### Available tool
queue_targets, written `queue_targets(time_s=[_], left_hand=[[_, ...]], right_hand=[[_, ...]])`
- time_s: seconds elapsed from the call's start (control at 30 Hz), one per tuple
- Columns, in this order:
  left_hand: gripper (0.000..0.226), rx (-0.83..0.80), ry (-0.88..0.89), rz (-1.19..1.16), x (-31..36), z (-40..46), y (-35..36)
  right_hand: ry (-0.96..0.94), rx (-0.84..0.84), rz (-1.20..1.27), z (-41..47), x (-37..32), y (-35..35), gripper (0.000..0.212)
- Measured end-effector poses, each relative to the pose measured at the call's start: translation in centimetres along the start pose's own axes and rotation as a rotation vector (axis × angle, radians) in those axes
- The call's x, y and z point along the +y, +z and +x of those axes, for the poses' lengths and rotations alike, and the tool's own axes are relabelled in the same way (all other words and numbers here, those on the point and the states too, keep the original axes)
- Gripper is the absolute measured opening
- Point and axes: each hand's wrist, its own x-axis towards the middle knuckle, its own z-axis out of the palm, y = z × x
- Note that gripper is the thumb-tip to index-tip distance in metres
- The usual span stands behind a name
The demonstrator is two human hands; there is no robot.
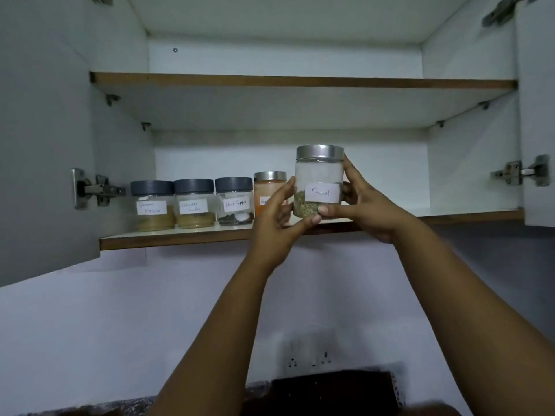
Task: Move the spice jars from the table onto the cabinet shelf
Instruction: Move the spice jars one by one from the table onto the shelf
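Note:
A clear jar labelled Fennel (319, 175), with a steel lid and greenish seeds at the bottom, is held between both hands at the front of the lower cabinet shelf (180, 235). My left hand (277, 219) grips its left side and my right hand (365, 205) grips its right side and base. I cannot tell whether the jar touches the shelf. On the shelf to the left stand three grey-lidded jars, Garam Masala (153, 205), Coriander Powder (194, 204) and Black Pepper (235, 201), then a steel-lidded jar of orange powder (268, 186), partly hidden by my left hand.
The upper shelf (300, 81) runs across above. Both cabinet doors stand open, with hinges at left (96, 189) and right (522, 172). The right half of the lower shelf (468, 213) lies beyond the jar. A wall socket (309, 360) and a dark object (333, 391) are below.

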Motion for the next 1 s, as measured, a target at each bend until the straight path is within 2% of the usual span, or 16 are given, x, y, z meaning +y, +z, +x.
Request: queue_targets(time_s=[0.1,0.17,0.2,0.27,0.37,0.47,0.6,0.67,1.0], left_hand=[[0.071,0.085,-0.036,0.449,-1.5,2.3,0.0],[0.057,0.216,-0.077,0.794,-3.2,2.8,-0.4],[0.046,0.31,-0.044,0.926,-4.2,2.6,-0.6],[0.026,0.476,0.138,1.059,-5.9,1.7,-1.1],[0.024,0.552,0.365,1.204,-8.1,0.5,-1.3],[0.023,0.587,0.351,1.243,-8.6,0.7,-1.0],[0.023,0.601,0.343,1.233,-8.8,0.7,-0.8],[0.025,0.598,0.34,1.224,-8.7,0.5,-0.8],[0.025,0.555,0.293,1.258,-8.4,0.4,-0.6]], right_hand=[[0.101,0.007,-0.066,2.6,1.2,-1.5,0.119],[0.208,-0.001,-0.117,4.0,2.4,-1.9,0.12],[0.255,-0.001,-0.123,4.7,3.1,-2.1,0.118],[0.317,-0.012,-0.162,6.0,4.0,-2.6,0.114],[0.391,-0.088,-0.243,7.7,4.6,-2.9,0.113],[0.448,-0.125,-0.276,9.1,5.5,-2.5,0.111],[0.468,-0.137,-0.343,10.2,6.9,-2.1,0.081],[0.46,-0.156,-0.365,10.6,7.3,-2.0,0.073],[0.424,-0.181,-0.366,10.8,7.9,-2.3,0.072]])
